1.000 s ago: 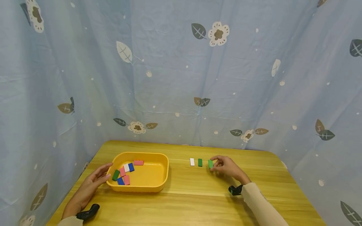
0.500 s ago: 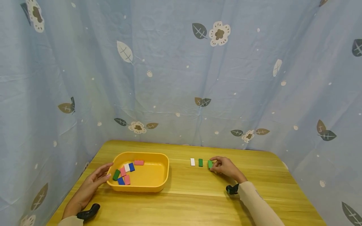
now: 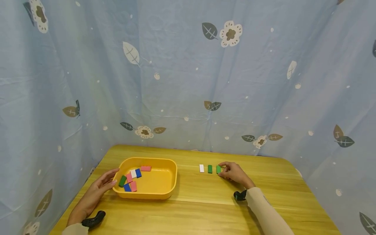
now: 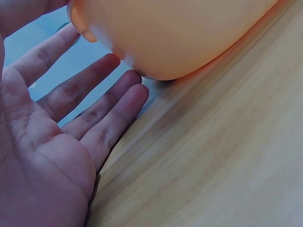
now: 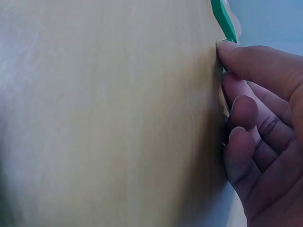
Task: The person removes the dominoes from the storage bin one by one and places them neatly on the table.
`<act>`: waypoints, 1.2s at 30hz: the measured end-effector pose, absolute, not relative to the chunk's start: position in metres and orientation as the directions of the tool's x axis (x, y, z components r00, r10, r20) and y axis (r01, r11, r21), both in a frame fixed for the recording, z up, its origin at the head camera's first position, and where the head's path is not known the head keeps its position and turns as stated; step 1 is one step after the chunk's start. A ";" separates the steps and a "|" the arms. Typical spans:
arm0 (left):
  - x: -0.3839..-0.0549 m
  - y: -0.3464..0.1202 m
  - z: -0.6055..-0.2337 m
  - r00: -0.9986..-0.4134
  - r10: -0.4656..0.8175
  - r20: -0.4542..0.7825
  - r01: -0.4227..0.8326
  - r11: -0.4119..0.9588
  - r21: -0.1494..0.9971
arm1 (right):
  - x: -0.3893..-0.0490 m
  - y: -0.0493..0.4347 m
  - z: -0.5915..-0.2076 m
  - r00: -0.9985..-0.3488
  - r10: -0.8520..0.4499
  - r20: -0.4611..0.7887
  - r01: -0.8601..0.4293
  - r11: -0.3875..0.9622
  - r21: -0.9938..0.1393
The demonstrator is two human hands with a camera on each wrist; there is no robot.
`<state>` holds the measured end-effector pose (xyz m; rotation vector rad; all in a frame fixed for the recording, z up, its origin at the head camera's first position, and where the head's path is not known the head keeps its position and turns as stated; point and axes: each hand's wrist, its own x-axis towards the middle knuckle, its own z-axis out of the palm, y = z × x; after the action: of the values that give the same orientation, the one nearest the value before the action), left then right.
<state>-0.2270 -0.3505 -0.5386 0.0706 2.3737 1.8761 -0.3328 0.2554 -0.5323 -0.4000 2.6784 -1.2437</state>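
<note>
My right hand (image 3: 235,173) pinches a light green block (image 3: 218,169) lengthwise between thumb and finger, at tabletop level. To its left lie a dark green block (image 3: 210,169) and a white block (image 3: 201,168), spaced apart in a row. A sliver of green block (image 5: 224,21) shows past the thumb in the right wrist view; the rest is hidden. At the left end of the yellow bin (image 3: 155,182), my left hand (image 3: 95,193) touches the wall with fingers extended, as the left wrist view confirms. Inside are pink blocks (image 3: 146,168), blue blocks (image 3: 138,173), a white block (image 3: 133,173) and a dark green block (image 3: 122,181).
The wooden table (image 3: 199,215) has rounded far corners. A blue patterned curtain (image 3: 182,81) hangs behind it and along both sides. Each wrist carries a black device, such as the one (image 3: 93,220) on the left wrist.
The head view has shifted slightly. My right forearm has swung a little to the left, while its fingers stay on the light green block. The left hand keeps its place on the bin.
</note>
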 end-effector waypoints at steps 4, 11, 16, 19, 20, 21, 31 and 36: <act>-0.227 -0.349 -0.537 -0.992 0.104 -0.075 -0.050 0.226 0.973 | -0.333 0.256 -0.532 -0.948 -0.317 -0.038 -0.174 0.613 -0.771; -0.228 -0.349 -0.536 -0.993 0.093 -0.073 -0.049 0.236 0.971 | -0.332 0.256 -0.529 -0.943 -0.330 -0.035 -0.187 0.616 -0.766; -0.229 -0.348 -0.537 -0.992 0.109 -0.063 -0.038 0.217 0.975 | -0.329 0.257 -0.523 -0.953 -0.303 -0.025 -0.163 0.580 -0.798; -0.228 -0.348 -0.537 -0.992 0.106 -0.069 -0.045 0.213 0.976 | -0.330 0.253 -0.518 -0.960 -0.280 -0.005 -0.159 0.562 -0.811; -0.228 -0.348 -0.537 -0.992 0.102 -0.071 -0.048 0.213 0.976 | -0.330 0.251 -0.516 -0.961 -0.276 0.006 -0.167 0.563 -0.809; -0.228 -0.348 -0.537 -0.993 0.096 -0.072 -0.050 0.213 0.976 | -0.331 0.249 -0.514 -0.961 -0.275 0.018 -0.177 0.565 -0.806; -0.228 -0.349 -0.537 -0.993 0.089 -0.076 -0.056 0.207 0.977 | -0.336 0.221 -0.491 -0.938 -0.341 0.064 -0.273 0.612 -0.742; -0.227 -0.348 -0.537 -0.993 0.091 -0.071 -0.050 0.210 0.976 | -0.337 0.207 -0.483 -0.916 -0.393 0.086 -0.328 0.605 -0.725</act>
<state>-0.2270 -0.3485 -0.5366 0.0401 2.3535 1.9058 -0.3372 0.2066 -0.4827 -0.6160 2.7404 -1.2127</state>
